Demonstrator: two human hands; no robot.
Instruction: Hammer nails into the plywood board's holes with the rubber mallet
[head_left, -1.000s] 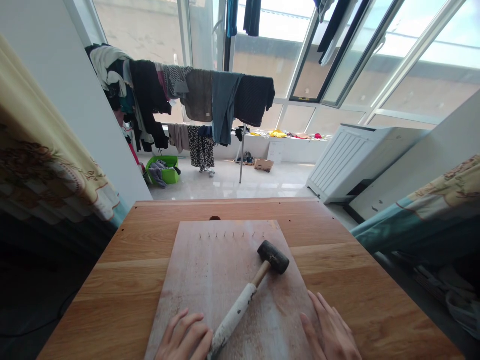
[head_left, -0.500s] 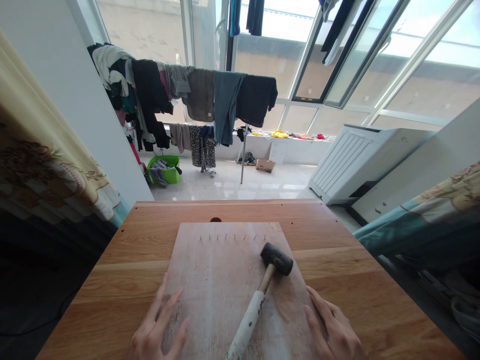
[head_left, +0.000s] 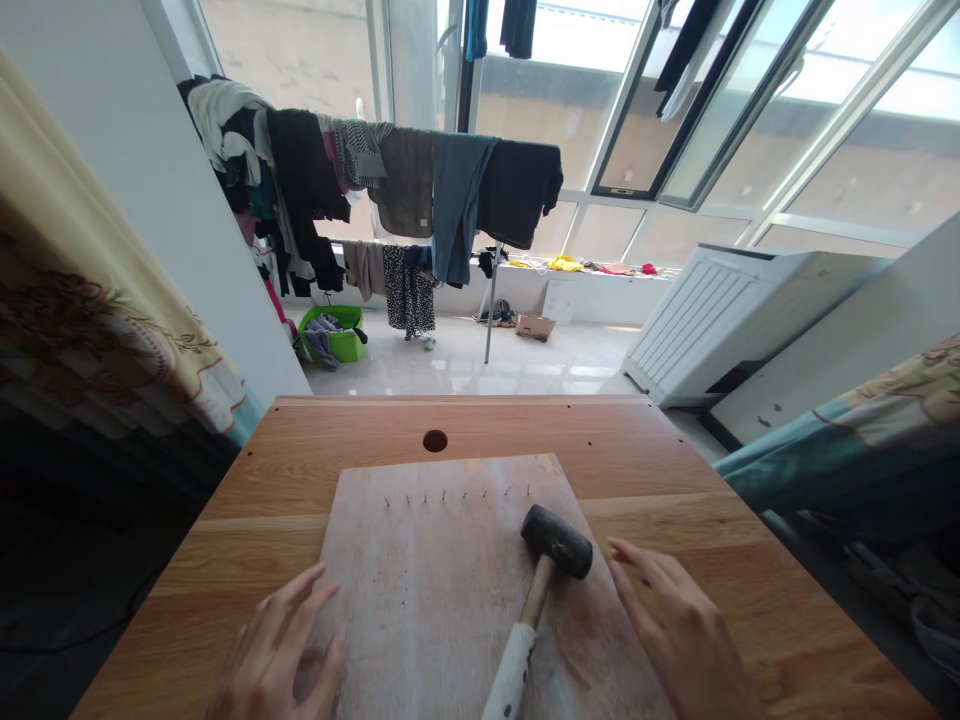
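Note:
A pale wooden board (head_left: 442,580) lies on a wooden table (head_left: 225,520), with a row of several small nails (head_left: 457,494) standing near its far edge. A mallet (head_left: 541,590) with a black head and a white-taped handle rests on the board, head pointing away from me. My left hand (head_left: 281,650) is open, fingers spread over the board's left edge. My right hand (head_left: 679,625) is open too, fingers stretched along the board's right edge, just right of the mallet head. Neither hand holds anything.
A round hole (head_left: 434,440) is in the table just past the board. Beyond the table stand a clothes rack full of garments (head_left: 420,190), a green basket (head_left: 334,335), a white radiator cover (head_left: 720,310) and curtains (head_left: 90,300) on both sides.
The left hand moved off the mallet handle to the board's left edge. Both hands and the board shifted toward me, uncovering the table hole. The right hand moved up beside the mallet head.

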